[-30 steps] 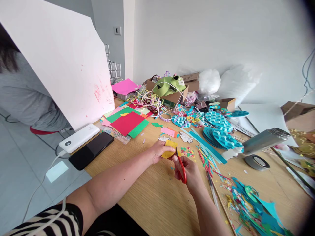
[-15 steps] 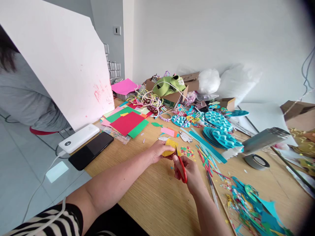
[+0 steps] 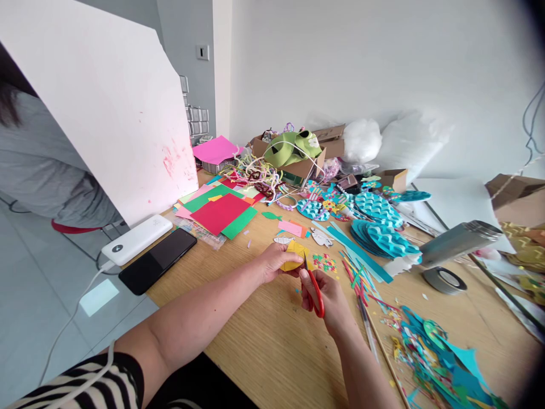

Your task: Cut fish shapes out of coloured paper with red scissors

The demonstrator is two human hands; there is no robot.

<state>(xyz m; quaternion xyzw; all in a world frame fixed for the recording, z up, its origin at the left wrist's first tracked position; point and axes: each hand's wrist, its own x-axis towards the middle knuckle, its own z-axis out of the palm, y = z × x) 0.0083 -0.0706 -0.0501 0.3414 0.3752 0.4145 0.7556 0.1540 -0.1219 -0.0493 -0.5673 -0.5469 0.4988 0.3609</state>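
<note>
Between the fingers of my left hand (image 3: pixel 272 263) is a piece of yellow paper (image 3: pixel 294 250), held above the table. My right hand (image 3: pixel 330 295) is closed round the handles of red scissors (image 3: pixel 317 298). The scissor blades meet the right part of the yellow paper. Just beyond my hands lie a white fish cutout (image 3: pixel 322 237), a green fish cutout (image 3: pixel 271 216) and pink paper (image 3: pixel 290 228). Small red and green paper bits (image 3: pixel 326 262) are scattered right of the yellow paper.
Coloured paper sheets (image 3: pixel 223 215), a phone (image 3: pixel 158 261) and a power bank (image 3: pixel 137 240) lie left. Rightward are teal wavy discs (image 3: pixel 383 241), a metal bottle (image 3: pixel 462 241), tape (image 3: pixel 444 280) and teal scraps (image 3: pixel 451 363). A person in grey (image 3: pixel 46 153) sits behind a white board (image 3: pixel 114 96).
Both hands stay almost in place, still holding the yellow paper and the scissors. Only a very slight shift shows at the scissors.
</note>
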